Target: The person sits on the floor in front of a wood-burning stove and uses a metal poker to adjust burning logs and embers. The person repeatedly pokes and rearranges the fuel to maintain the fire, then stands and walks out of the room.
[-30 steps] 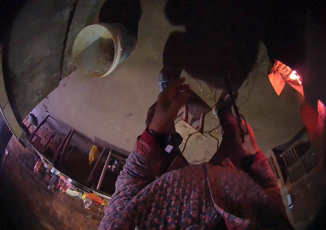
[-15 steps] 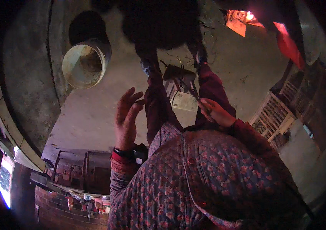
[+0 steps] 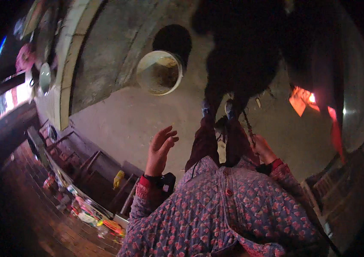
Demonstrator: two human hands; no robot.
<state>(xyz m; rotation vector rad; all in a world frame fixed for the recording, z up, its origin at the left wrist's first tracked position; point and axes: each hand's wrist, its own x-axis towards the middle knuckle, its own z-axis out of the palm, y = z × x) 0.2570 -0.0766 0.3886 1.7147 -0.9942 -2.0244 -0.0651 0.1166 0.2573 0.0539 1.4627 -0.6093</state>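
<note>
My left hand (image 3: 162, 150) is held out in front of me at the left, empty, its fingers bent a little and apart. On the right, my right hand (image 3: 262, 147) is closed around a thin dark rod (image 3: 249, 124), which points away from me past my right leg. What the rod's far end looks like is lost in the shadow. Beyond my left hand a pale round bucket (image 3: 141, 77) stands on the floor, with brownish residue inside. My legs (image 3: 207, 141) are between the two hands.
Firelight glows from an orange-lit opening (image 3: 304, 102) at the far right, beside a red hanging piece (image 3: 335, 128). A slatted wooden piece (image 3: 325, 188) stands to the right. A long shelf with colourful items (image 3: 83, 210) runs at the lower left. A concrete ledge (image 3: 68, 81) lies at left.
My view has turned left, so the bucket and the firelit opening appear farther right. The pale box between my legs is now mostly hidden. My right hand still grips the rod.
</note>
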